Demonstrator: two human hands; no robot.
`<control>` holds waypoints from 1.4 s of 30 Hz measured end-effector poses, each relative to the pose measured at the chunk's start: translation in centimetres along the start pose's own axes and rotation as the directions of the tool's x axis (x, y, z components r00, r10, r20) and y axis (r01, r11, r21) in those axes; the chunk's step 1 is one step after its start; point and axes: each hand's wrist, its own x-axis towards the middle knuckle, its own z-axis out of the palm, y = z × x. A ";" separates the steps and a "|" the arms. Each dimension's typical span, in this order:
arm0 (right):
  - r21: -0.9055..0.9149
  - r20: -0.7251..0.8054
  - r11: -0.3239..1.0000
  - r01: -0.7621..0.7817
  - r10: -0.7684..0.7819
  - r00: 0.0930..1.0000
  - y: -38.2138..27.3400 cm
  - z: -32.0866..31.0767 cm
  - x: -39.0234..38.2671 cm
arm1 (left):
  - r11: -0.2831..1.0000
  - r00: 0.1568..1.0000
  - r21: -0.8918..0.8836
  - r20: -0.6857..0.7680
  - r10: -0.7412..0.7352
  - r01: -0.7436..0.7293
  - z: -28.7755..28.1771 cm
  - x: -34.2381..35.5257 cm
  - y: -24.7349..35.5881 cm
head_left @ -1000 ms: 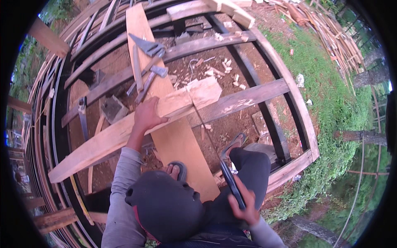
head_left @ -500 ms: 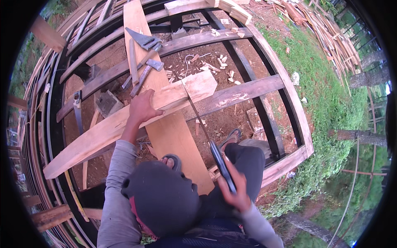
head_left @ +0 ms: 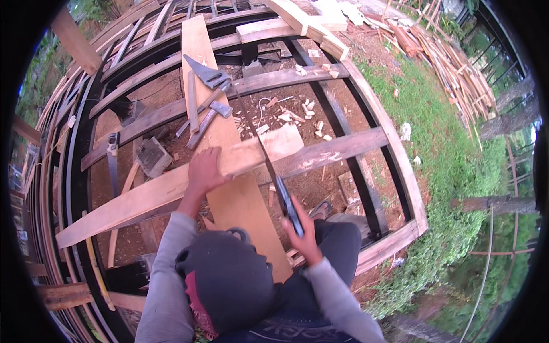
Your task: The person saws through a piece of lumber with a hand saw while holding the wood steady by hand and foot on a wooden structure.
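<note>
A long pale timber beam [head_left: 137, 197] lies slanted across a wide plank [head_left: 243, 200] and the dark frame. Pressed down on the beam, my left hand [head_left: 206, 171] curls its fingers over the far edge. In my right hand [head_left: 303, 234] is the dark handle of a handsaw [head_left: 266, 151], whose narrow blade crosses the beam near its right end and reaches beyond it. A hatchet [head_left: 210, 123] rests on the plank past my left hand. Beside it are a second handsaw [head_left: 207, 74] with a grey handle and a thin wood strip [head_left: 193, 100].
A frame of dark beams [head_left: 326, 94] surrounds me, with soil and wood chips [head_left: 291, 114] below. Another saw [head_left: 112, 163] hangs at a crossbeam on the left, near a concrete block [head_left: 153, 157]. Grass [head_left: 446, 188] and stacked lumber [head_left: 446, 63] lie to the right.
My right hand has pushed the saw forward and left, so its blade extends farther past the beam. My left hand stays on the beam. The view has shifted slightly.
</note>
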 end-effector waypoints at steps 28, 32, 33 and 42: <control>-0.318 0.202 0.859 -0.402 0.476 0.856 4.8 -6.1 -8.5 | 0.953 0.940 0.285 -0.283 0.190 -0.107 5.6 -5.7 3.8; -0.306 0.210 0.880 -0.362 0.434 0.876 6.0 -5.6 -8.0 | 0.953 0.932 0.281 -0.306 0.196 -0.108 5.4 -5.5 4.3; -0.299 0.198 0.870 -0.391 0.458 0.867 5.9 -5.3 -8.3 | 0.950 0.928 0.293 -0.310 0.205 -0.112 5.2 -5.3 4.3; -0.162 0.029 0.914 -0.372 0.381 0.924 -2.7 -7.3 -13.6 | 0.998 0.999 -0.053 -0.021 0.029 -0.030 0.7 1.7 0.4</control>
